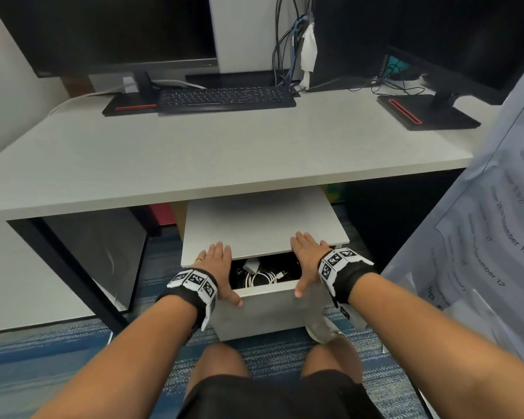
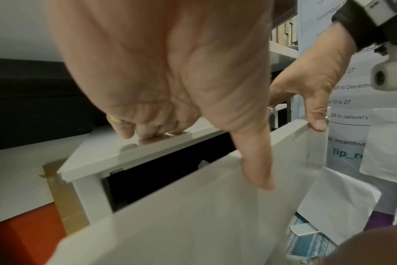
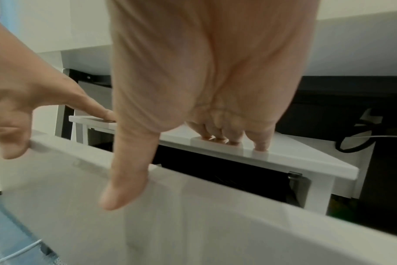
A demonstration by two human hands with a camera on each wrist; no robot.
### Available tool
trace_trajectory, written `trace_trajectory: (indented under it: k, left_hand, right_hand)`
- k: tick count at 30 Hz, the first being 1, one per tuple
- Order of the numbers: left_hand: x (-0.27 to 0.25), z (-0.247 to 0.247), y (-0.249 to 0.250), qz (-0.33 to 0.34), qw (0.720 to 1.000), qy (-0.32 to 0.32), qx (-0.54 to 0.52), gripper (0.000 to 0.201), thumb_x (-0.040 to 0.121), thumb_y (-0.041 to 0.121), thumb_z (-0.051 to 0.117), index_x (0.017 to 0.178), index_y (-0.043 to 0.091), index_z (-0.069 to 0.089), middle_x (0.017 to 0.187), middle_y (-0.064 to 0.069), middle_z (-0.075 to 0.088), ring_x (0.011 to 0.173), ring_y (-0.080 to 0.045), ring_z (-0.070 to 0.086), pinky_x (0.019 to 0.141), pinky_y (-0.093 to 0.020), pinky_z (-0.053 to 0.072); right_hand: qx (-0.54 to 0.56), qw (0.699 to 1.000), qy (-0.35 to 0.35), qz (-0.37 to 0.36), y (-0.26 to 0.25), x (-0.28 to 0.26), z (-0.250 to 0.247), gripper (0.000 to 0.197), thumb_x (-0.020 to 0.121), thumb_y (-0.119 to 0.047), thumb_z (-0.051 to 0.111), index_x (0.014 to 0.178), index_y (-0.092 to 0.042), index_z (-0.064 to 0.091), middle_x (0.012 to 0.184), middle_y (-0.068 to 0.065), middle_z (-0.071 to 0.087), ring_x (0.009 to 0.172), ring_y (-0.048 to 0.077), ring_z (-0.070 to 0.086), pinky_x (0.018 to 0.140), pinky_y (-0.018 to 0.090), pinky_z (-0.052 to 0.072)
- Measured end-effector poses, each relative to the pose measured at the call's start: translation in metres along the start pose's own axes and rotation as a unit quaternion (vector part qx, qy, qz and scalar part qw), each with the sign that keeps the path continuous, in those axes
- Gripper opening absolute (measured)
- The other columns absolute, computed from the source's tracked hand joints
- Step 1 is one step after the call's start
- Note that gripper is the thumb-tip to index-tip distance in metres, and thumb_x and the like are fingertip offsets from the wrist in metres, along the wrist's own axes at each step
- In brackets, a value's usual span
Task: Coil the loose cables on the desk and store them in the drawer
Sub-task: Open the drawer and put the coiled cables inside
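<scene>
While my left hand (image 1: 217,269) lies flat with its fingers (image 2: 147,138) straight on the cabinet top (image 1: 263,219), its thumb (image 2: 256,166) presses the white drawer front (image 1: 266,313). My right hand (image 1: 307,261) mirrors it at three o'clock, fingers (image 3: 233,138) extended on the same top and thumb (image 3: 125,181) against the front; neither hand curls round anything. Between my wrists the drawer (image 1: 263,293) stands partly open, and inside it a coiled white cable (image 1: 262,278) lies among dark cables (image 1: 285,264), with a white charger (image 1: 251,265) at eleven o'clock of the coil. At twelve o'clock the desk (image 1: 224,146) carries a black keyboard (image 1: 227,96) and two monitor stands.
</scene>
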State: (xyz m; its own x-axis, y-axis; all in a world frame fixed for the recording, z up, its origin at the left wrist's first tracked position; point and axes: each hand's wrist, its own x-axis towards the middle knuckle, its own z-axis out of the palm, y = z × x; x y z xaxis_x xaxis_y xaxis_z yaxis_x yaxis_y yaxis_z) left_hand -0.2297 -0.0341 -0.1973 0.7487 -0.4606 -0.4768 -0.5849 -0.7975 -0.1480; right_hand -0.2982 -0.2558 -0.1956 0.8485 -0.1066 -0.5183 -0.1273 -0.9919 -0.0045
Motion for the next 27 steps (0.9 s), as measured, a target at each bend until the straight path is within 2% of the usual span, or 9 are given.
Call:
trace_trajectory:
  k: [2,4,7,9,11,15,19,23,27]
  left_hand:
    - [0.002,-0.003,-0.006,-0.001,1.0,0.017,-0.003,0.126,0.067,0.057,0.073,0.149,0.003,-0.006,0.158,-0.017,-0.005,0.146,-0.03,-0.001,0.119,-0.04,0.009]
    - [0.005,-0.007,-0.009,0.004,0.999,0.03,-0.01,0.113,0.071,0.045,0.075,0.148,0.002,0.005,0.156,-0.018,0.007,0.145,-0.031,0.01,0.116,-0.038,0.021]
    - [0.011,-0.01,-0.011,0.0,0.998,0.054,-0.024,0.075,0.078,0.028,0.072,0.136,0.003,0.031,0.141,-0.016,0.033,0.13,-0.031,0.038,0.101,-0.039,0.041]
    - [0.013,-0.013,-0.012,-0.005,0.997,0.071,-0.023,0.051,0.084,0.022,0.064,0.127,0.005,0.042,0.128,-0.014,0.046,0.115,-0.03,0.051,0.091,-0.039,0.046]
    - [0.017,-0.015,-0.013,-0.007,0.997,0.079,-0.012,0.039,0.088,0.02,0.058,0.123,0.006,0.049,0.12,-0.012,0.052,0.108,-0.03,0.056,0.086,-0.037,0.046]
    - [0.025,-0.019,-0.016,-0.016,0.998,0.067,0.002,0.029,0.084,0.018,0.063,0.112,0.012,0.061,0.111,-0.01,0.062,0.102,-0.029,0.06,0.078,-0.033,0.045]
    - [0.029,-0.023,-0.016,-0.028,0.998,0.065,0.005,0.024,0.084,0.015,0.058,0.106,0.011,0.067,0.105,-0.012,0.066,0.095,-0.03,0.063,0.072,-0.032,0.044]
    - [0.032,-0.024,-0.014,-0.038,0.997,0.065,0.006,0.025,0.087,0.011,0.047,0.103,0.008,0.066,0.101,-0.013,0.067,0.092,-0.031,0.063,0.071,-0.032,0.045]
    - [0.034,-0.021,-0.018,-0.03,0.997,0.064,-0.01,0.022,0.088,0.016,0.053,0.104,0.01,0.067,0.102,-0.011,0.066,0.094,-0.03,0.063,0.078,-0.034,0.049]
  right_hand:
    - [0.002,1.0,0.026,0.009,-0.003,0.005,0.001,0.125,0.063,-0.044,0.084,0.151,-0.008,0.003,0.16,0.01,-0.003,0.148,0.028,-0.003,0.117,0.051,0.012]
    - [0.008,0.999,0.05,0.019,-0.007,0.009,-0.001,0.109,0.067,-0.038,0.083,0.147,-0.007,0.017,0.157,0.011,0.012,0.146,0.029,0.01,0.115,0.05,0.023]
    - [0.006,0.996,0.088,0.028,-0.01,0.014,-0.006,0.074,0.078,-0.029,0.073,0.137,-0.005,0.036,0.141,0.012,0.036,0.133,0.029,0.033,0.104,0.046,0.04]
    - [0.005,0.994,0.107,0.032,-0.012,0.017,-0.007,0.054,0.084,-0.022,0.065,0.131,-0.004,0.044,0.131,0.012,0.045,0.124,0.029,0.042,0.098,0.044,0.045]
    - [-0.001,0.992,0.12,0.037,-0.013,0.02,-0.007,0.042,0.088,-0.02,0.059,0.126,-0.004,0.05,0.125,0.013,0.051,0.119,0.029,0.047,0.095,0.042,0.047]
    - [-0.031,0.99,0.13,0.038,-0.014,0.024,-0.01,0.031,0.089,-0.018,0.057,0.118,-0.007,0.059,0.117,0.012,0.059,0.112,0.03,0.054,0.088,0.038,0.048]
    - [-0.055,0.989,0.13,0.048,-0.016,0.027,-0.013,0.024,0.089,-0.01,0.053,0.11,-0.008,0.065,0.11,0.012,0.065,0.103,0.031,0.06,0.082,0.034,0.049]
    - [-0.065,0.989,0.123,0.052,-0.018,0.03,-0.014,0.021,0.089,-0.007,0.054,0.107,-0.007,0.065,0.106,0.013,0.065,0.099,0.032,0.061,0.081,0.035,0.05]
    - [-0.069,0.99,0.109,0.05,-0.02,0.03,-0.015,0.021,0.088,-0.009,0.058,0.108,-0.007,0.066,0.105,0.014,0.065,0.097,0.033,0.062,0.08,0.035,0.051]
